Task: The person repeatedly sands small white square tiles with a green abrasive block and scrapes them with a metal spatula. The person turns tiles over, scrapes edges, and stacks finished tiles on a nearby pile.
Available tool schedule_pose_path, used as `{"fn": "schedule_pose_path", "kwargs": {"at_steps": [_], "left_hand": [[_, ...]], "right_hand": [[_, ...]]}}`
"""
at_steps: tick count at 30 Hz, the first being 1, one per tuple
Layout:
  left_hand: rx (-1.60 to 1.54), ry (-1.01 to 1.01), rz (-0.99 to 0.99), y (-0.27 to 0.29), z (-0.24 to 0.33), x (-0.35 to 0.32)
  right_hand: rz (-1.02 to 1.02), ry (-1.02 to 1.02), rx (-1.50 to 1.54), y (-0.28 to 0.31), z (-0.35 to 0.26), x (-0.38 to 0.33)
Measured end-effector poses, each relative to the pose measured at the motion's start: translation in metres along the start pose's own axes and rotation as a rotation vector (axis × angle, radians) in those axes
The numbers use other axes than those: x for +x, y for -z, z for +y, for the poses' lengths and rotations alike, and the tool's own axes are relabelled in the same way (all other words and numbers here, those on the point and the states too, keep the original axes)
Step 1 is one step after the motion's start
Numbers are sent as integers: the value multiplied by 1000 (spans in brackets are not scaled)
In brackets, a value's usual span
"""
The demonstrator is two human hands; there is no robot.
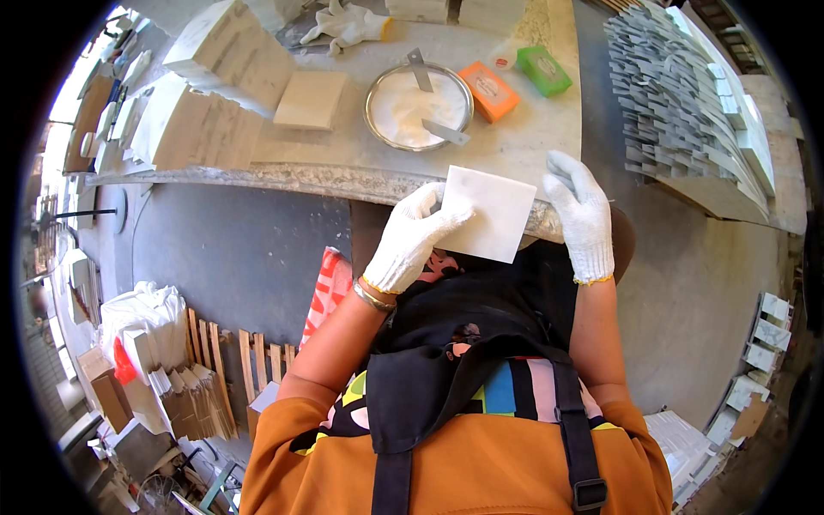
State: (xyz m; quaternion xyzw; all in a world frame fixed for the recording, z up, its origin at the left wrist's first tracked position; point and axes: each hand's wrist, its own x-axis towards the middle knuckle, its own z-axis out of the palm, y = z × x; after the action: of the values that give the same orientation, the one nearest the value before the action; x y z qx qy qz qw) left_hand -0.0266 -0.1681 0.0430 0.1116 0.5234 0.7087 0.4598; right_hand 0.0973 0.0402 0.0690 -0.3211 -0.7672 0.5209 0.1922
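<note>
My left hand (pixel 416 236), in a white knitted glove, grips a white square tile (pixel 489 210) by its left edge, thumb on top. The tile is held over my lap at the table's near edge. My right hand (pixel 580 206), gloved the same way, is raised to the right of the tile, apart from it, with fingers loosely bent and nothing visible in them. Beyond the tile, a round metal bowl (pixel 371 120) of white paste or powder stands on the table. Two flat metal scraper blades (pixel 420 70) rest in it.
An orange box (pixel 491 90) and a green box (pixel 544 71) lie right of the bowl. Stacked white tiles (pixel 227 56), a single tile block (pixel 312 99) and a spare glove (pixel 346 26) occupy the table's left. Many grey pieces (pixel 678 94) are stacked at far right. Wooden slats (pixel 206 343) stand lower left.
</note>
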Motion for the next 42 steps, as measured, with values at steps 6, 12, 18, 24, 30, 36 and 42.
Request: {"fn": "schedule_pose_path", "kwargs": {"at_steps": [6, 12, 18, 24, 30, 36, 42], "left_hand": [[-184, 62, -12, 1, -9, 4], [-189, 128, -39, -4, -2, -1], [-43, 95, -69, -7, -5, 0], [96, 50, -95, -9, -4, 0], [-173, 83, -84, -3, 0, -7], [-373, -39, -37, 14, -24, -10], [-313, -84, 121, 31, -18, 0]], "right_hand": [[-68, -241, 226, 17, -4, -18], [-137, -254, 432, 16, 3, -22], [-201, -246, 401, 10, 12, -22], [-329, -246, 328, 2, 3, -22], [-272, -305, 475, -5, 4, -26], [-254, -316, 601, -33, 9, -18], [-299, -237, 357, -55, -2, -3]]}}
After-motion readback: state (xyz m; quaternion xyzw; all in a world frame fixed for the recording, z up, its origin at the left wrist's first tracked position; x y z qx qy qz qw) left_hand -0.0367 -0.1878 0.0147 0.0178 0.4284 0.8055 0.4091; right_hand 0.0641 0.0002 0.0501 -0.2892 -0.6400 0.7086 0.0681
